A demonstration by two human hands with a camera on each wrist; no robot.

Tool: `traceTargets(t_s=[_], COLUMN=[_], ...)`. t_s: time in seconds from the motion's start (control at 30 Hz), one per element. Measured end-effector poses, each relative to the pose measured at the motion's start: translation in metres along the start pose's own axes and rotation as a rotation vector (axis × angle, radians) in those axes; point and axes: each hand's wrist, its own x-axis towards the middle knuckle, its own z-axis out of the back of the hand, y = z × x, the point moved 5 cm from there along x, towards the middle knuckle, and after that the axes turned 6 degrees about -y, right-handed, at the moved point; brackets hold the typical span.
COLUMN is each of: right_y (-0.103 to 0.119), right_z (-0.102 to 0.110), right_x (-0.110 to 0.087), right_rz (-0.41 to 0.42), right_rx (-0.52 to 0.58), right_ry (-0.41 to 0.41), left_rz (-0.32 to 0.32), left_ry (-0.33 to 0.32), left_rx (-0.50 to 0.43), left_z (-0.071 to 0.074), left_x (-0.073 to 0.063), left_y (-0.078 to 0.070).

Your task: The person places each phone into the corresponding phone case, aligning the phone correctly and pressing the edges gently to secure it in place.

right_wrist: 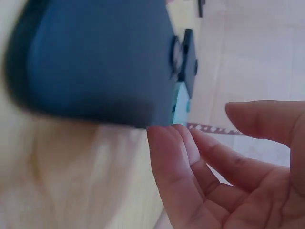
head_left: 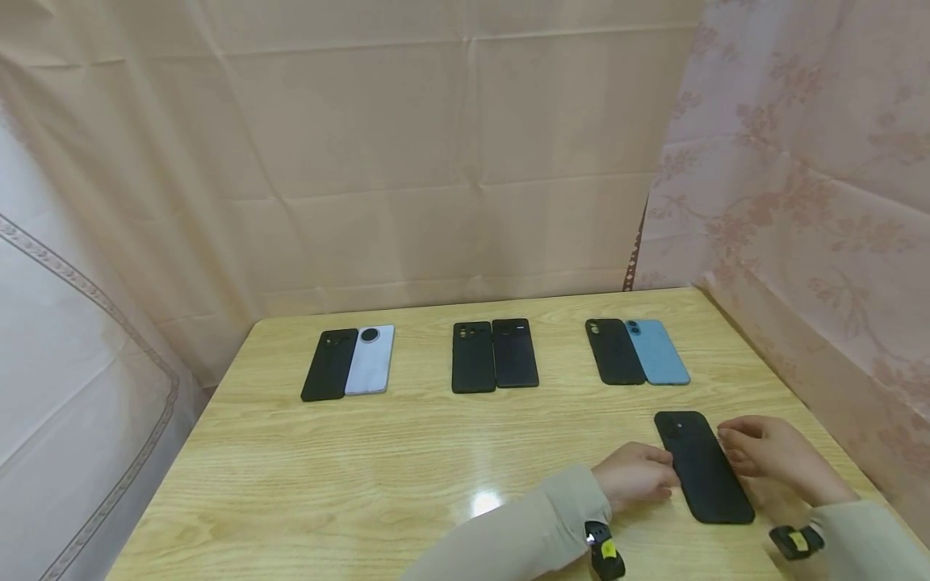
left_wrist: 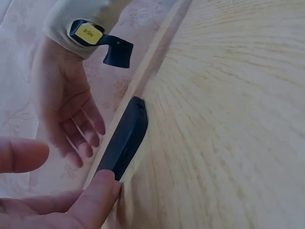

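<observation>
A black phone lies back side up near the right of the table, its camera corner at the far left. My left hand is at its left long edge; in the left wrist view the fingertips touch that edge while the thumb stays apart. On the other side, my right hand has its fingers lightly bent, the tips right at the phone's edge in the right wrist view. The right thumb is raised away from the phone.
Along the back of the wooden table lie three pairs: a black case beside a pale phone, a black case beside a dark phone, and a black case beside a blue phone. Curtains hang behind.
</observation>
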Motion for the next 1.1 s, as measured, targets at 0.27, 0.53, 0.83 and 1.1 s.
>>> traceTargets(t_s=[0.27, 0.53, 0.83, 1.1], right_y=[0.027, 0.066, 0.106, 0.143], right_z=[-0.014, -0.041, -0.067, -0.092], right_x=[0.000, 0.008, 0.018, 0.027], right_rz=[0.084, 0.227, 0.357, 0.389], right_rx=[0.068, 0.223, 0.361, 0.434], right_ry=[-0.048, -0.101, -0.125, -0.101], left_rz=[-0.095, -0.303, -0.427, -0.547], left_ry=[-0.044, -0.128, -0.257, -0.321], left_rx=[0.080, 0.148, 0.145, 0.143], left_z=[0.021, 0.066, 0.126, 0.184], left_x=[-0.006, -0.021, -0.044, -0.072], left_y=[-0.003, -0.015, -0.026, -0.025])
